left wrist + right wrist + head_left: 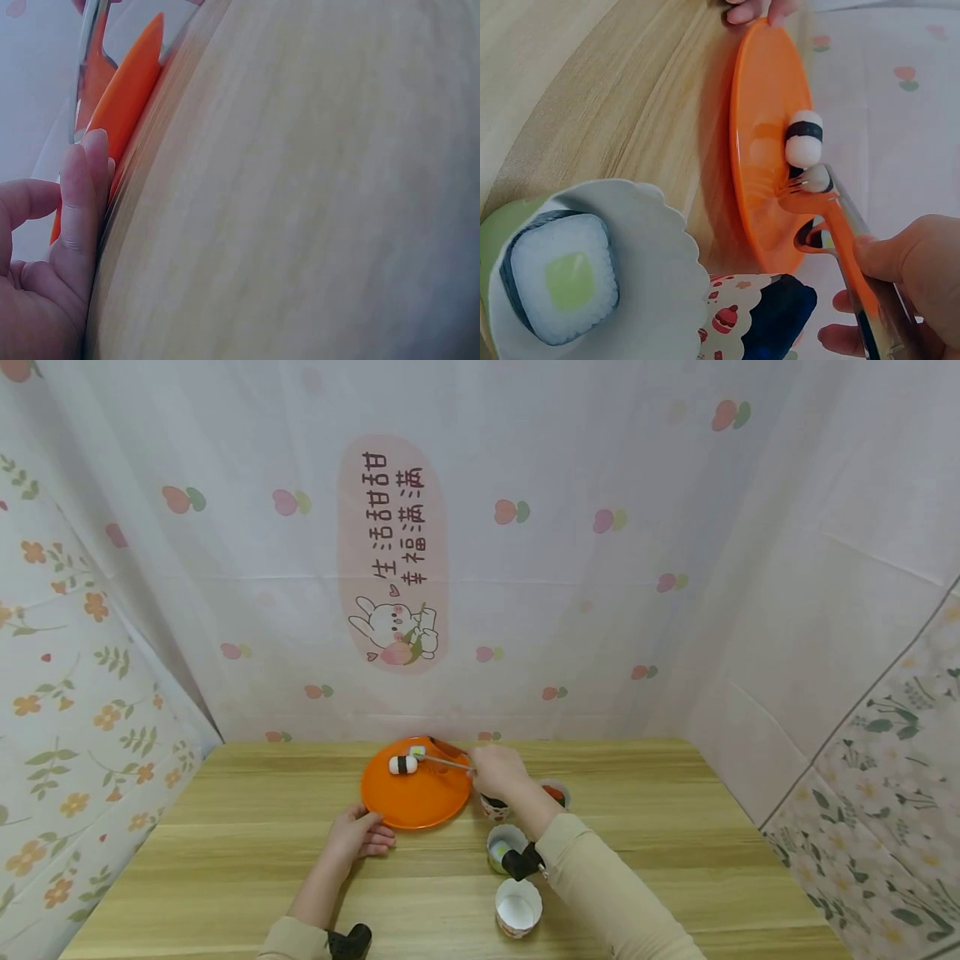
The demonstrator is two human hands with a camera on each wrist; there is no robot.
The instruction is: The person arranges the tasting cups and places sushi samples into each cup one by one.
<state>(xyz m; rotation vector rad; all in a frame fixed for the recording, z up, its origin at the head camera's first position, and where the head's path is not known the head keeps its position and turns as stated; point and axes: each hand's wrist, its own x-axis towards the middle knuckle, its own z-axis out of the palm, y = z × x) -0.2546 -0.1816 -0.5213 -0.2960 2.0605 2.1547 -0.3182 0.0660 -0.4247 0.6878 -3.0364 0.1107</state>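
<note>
An orange plate (420, 806) lies toward the back of the table. My left hand (358, 835) pinches its near left rim between thumb and fingers, also seen from the side in the left wrist view. My right hand (911, 277) grips metal tongs (847, 232), which reach in over the plate from the right. At their tips is a small sushi roll (417, 750) with a yellow-green centre; I cannot tell whether the tongs still clasp it. Beside it on the plate rests a white sushi piece with a black band (402, 765).
Several paper cups stand right of the plate. One green cup (498, 858) holds a square sushi roll (562, 277); a white cup (518, 906) is nearest me. Another cup (495, 812) has dark contents, and one behind my right wrist has something red (553, 795). A curtain hangs behind.
</note>
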